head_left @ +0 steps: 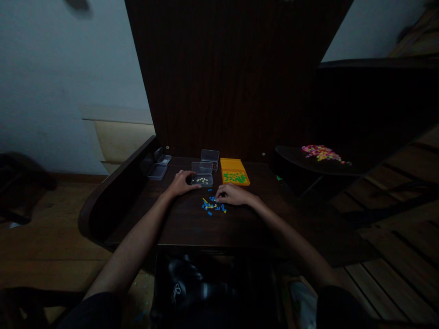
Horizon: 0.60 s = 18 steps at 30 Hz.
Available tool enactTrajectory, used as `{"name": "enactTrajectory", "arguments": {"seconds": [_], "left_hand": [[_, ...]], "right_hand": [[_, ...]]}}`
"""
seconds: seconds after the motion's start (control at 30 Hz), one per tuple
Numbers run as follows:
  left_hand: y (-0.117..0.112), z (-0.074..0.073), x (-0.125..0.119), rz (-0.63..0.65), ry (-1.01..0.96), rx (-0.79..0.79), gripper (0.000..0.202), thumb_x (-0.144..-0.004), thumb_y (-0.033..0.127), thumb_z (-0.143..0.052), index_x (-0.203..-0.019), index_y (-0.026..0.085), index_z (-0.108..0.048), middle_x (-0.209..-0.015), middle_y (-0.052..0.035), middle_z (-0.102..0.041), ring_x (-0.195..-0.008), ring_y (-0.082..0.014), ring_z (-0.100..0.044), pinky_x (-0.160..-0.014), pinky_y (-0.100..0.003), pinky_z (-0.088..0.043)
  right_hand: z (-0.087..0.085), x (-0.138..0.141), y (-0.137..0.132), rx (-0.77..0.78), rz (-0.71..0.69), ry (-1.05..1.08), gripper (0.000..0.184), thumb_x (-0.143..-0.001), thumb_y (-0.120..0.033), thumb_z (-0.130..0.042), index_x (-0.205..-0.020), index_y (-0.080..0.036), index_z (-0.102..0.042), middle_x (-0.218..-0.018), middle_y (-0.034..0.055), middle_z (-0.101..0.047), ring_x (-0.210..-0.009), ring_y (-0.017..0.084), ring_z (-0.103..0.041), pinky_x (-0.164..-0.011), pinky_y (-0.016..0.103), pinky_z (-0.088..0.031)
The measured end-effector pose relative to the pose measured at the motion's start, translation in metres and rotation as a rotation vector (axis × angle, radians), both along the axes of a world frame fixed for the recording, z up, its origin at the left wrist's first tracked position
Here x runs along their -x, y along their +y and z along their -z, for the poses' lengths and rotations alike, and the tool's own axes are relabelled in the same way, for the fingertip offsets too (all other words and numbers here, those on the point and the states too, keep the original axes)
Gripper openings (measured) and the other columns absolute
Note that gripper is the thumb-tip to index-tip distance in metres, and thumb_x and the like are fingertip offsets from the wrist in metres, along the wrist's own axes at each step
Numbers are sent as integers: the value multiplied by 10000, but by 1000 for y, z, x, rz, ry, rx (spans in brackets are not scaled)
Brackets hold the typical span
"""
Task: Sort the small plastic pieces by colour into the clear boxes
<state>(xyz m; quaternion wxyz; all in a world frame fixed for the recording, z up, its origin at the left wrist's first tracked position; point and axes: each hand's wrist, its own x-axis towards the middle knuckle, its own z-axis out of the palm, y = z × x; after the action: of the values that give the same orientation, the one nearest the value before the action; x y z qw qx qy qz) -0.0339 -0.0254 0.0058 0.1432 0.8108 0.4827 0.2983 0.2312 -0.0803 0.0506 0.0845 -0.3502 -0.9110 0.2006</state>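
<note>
My left hand (181, 182) rests on the dark wooden table (178, 224), fingers curled round the left side of a small clear plastic box (202, 178) that holds several pale pieces. My right hand (233, 194) lies palm down just right of a loose heap of small blue and yellow pieces (212, 206), its fingertips bent down among them. Whether they pinch a piece is hidden. An orange tray (234, 172) with green pieces in it sits behind my right hand.
More clear boxes stand at the back: one (210, 156) behind the held box, two (158, 171) at the left edge. A pile of pink and yellow pieces (321, 153) lies on a dark shelf to the right. A dark wooden panel rises behind the table.
</note>
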Motion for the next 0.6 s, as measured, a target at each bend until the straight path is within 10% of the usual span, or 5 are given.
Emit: {"name": "enactTrajectory", "arguments": {"seconds": [0.6], "left_hand": [[1,1,1,4,-3,-10,588,-693,580,-754,-1119,196,-627,-1138,-78,-652,-1102,-297,-544,-990,-433,-421]], "right_hand": [[4,1,6,-86,1,-83,129,-919,-102,-606,-956,-132,-726,-962,72,-686,-871,196,-638,-794,268,-457]]}}
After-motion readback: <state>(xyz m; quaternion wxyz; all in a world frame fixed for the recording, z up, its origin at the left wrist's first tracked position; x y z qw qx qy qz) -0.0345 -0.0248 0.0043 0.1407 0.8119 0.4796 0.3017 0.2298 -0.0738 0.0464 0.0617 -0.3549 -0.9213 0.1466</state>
